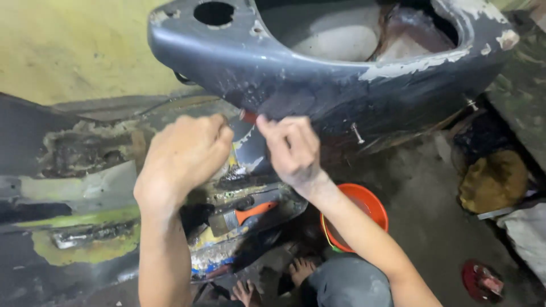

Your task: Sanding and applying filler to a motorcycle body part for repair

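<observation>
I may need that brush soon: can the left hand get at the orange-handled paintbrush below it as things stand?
Probably yes. The paintbrush lies uncovered on the paint-caked surface just below the left hand, with nothing between them; the hand seems busy at the dark scooter panel.

Bare forearms, no sleeves; left hand [182, 156] and right hand [293, 149] ungloved. Grey trousers [348, 283] at knee. Bare feet [300, 270].
</observation>
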